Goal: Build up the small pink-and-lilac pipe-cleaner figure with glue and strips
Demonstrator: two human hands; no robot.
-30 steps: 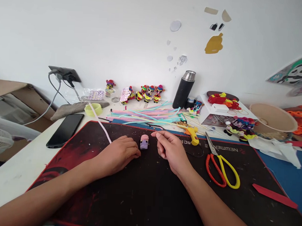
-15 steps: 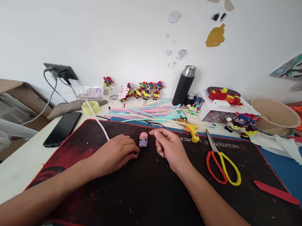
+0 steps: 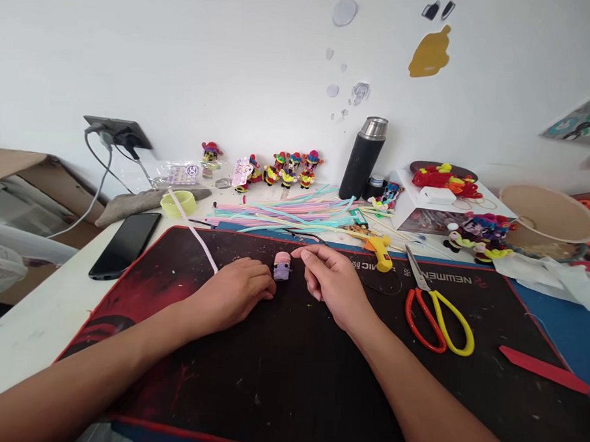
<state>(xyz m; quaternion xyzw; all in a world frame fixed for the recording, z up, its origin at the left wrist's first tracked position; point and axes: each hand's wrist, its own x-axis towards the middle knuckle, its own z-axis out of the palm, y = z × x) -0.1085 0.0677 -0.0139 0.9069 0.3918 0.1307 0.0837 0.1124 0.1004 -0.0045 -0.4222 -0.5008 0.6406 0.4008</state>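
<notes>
A small pink and lilac fuzzy figure with dark eye-like spots stands on the black mat between my two hands. My left hand rests on the mat to its left, fingers curled, fingertips close to the figure. A long lilac pipe cleaner runs up and left from behind this hand, which appears closed on it; the grip itself is hidden. To the right of the figure is my right hand, its thumb and index finger close together and the other fingers curled under. Whatever is between its fingertips is too small to tell.
Scissors with red and yellow handles and a yellow glue gun lie to the right. Behind the mat are pastel pipe cleaners, a black thermos and several small dolls. A phone lies left, near yellow-green tape.
The camera view has shifted slightly, so the scene sits a little higher and farther right. Both hands and the small figure keep nearly the same places relative to one another.
</notes>
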